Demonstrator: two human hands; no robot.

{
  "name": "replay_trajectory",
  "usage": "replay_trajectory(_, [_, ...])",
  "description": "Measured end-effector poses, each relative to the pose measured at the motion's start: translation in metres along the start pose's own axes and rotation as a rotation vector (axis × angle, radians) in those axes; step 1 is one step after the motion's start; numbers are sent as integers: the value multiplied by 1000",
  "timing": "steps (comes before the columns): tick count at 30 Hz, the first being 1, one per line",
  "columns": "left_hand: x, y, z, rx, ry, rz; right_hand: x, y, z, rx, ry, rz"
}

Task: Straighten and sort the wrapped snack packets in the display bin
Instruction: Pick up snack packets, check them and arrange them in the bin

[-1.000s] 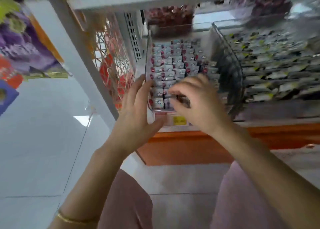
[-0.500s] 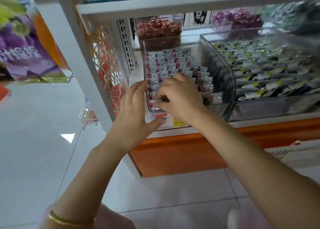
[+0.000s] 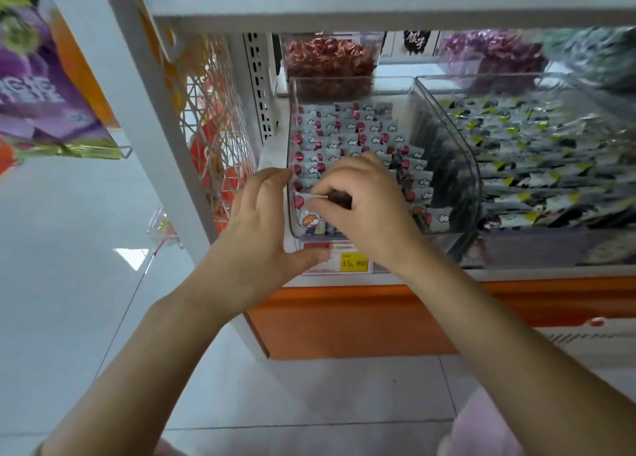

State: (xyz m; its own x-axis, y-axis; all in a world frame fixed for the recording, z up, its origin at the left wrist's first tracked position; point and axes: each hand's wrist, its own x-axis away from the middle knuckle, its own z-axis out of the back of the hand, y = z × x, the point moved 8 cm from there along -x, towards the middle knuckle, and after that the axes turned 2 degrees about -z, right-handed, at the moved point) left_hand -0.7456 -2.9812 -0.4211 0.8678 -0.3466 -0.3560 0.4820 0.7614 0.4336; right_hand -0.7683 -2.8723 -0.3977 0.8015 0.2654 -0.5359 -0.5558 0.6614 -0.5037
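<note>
Head view, shop aisle: my right hand (image 3: 364,211) reaches into the front left corner of the clear display bin (image 3: 290,138) and pinches one snack packet (image 3: 311,197) by its upper edge, thumb and curled fingers closed on it; my left hand (image 3: 261,235) lies straight-fingered against the bin's outer left wall, grasping nothing, its thumb down beside the yellow price tag (image 3: 352,262); behind my knuckles the other packets (image 3: 330,135) stand in overlapping rows to the back of the bin, those along the right side leaning askew. I judge each packet light and small, its film wrapper thin, crinkly and likely slick, so the flat sealed edge is the place to take hold, with a gentle pinch, not a squeeze across the filled middle; the bin itself looks rigid and may slide unless braced. It stands on a white shelf (image 3: 516,276) above an orange plinth (image 3: 344,318), just beside a larger neighbouring bin (image 3: 471,166) of black-and-yellow packs; a tub of red sweets (image 3: 330,59) sits behind, a wire mesh panel (image 3: 213,118) hangs to the left, a shelf board runs close overhead, and pale floor tiles (image 3: 69,283) lie below.
</note>
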Motion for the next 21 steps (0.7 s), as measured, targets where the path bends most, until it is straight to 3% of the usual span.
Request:
replay_trajectory(11, [-21, -2, 18, 7, 10, 19, -14, -4, 7, -174, -60, -74])
replay_trajectory(18, [-18, 20, 31, -42, 130, -71, 8, -17, 64, -305, 287, -5])
replay_trajectory(21, [-6, 32, 41, -3, 197, -104, 24, -18, 73, -462, 356, -64])
